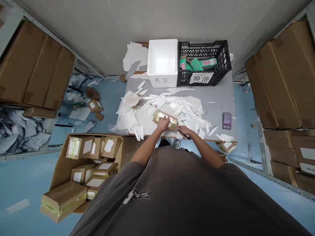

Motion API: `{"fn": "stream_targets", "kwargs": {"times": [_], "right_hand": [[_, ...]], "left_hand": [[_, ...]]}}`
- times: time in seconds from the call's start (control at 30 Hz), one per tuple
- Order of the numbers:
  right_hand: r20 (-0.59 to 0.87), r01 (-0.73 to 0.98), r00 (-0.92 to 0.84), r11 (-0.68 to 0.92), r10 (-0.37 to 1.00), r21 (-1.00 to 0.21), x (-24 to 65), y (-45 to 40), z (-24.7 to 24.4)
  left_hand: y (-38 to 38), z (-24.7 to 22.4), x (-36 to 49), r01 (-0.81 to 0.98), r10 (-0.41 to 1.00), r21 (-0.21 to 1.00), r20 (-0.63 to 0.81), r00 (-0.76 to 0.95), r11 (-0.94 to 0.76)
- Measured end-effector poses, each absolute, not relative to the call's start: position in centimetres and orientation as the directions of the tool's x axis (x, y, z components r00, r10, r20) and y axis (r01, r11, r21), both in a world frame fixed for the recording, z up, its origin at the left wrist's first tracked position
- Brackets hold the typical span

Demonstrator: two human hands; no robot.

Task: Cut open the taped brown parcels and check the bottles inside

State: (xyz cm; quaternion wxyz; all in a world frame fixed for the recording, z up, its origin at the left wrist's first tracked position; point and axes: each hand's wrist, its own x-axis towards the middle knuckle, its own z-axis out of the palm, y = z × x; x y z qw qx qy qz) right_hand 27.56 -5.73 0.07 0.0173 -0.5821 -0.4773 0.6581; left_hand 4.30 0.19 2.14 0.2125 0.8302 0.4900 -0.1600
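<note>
A small cardboard box (160,115) wrapped in shiny tape lies tilted on the table near its front edge. My left hand (163,124) presses on the top of this box and grips it, fingers bent over the tape. At the box's right end, my right hand (183,130) is closed around a slim red-and-black box cutter (188,137), whose blade end lies close to the box's edge and is too small to make out. Torn white paper strips (161,100) lie around and behind the box.
Behind stand a white foam bin (162,78) and a black crate (216,73) holding green boxes. A phone (226,121) lies at the table's right. Left of me, a large carton (57,164) holds several taped boxes. Shelves with cartons (283,82) flank both sides.
</note>
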Motion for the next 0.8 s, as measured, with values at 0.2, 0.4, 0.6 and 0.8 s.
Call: {"fn": "stream_targets", "kwargs": {"times": [0.2,0.4,0.6,0.8], "right_hand": [[-0.723,0.545,-0.324,-0.505,0.609,-0.669,28.3,-8.8,0.7],[-0.679,0.513,-0.076,-0.555,0.731,-0.655,31.2,-9.1,1.1],[-0.639,0.586,-0.018,-0.51,0.769,-0.629,30.7,-8.8,1.7],[-0.555,0.743,-0.15,-0.277,0.818,-0.609,29.8,-8.3,1.7]], "left_hand": [[-0.4,2.0,4.6,0.885,0.744,0.216,-0.48,0.464,-0.412],[-0.6,1.4,4.6,0.905,0.809,0.237,-0.408,0.422,-0.353],[1.8,-0.6,4.0,0.9,0.781,0.233,-0.449,0.435,-0.367],[2.0,-1.6,3.9,0.863,0.793,0.261,-0.346,0.501,-0.431]]}}
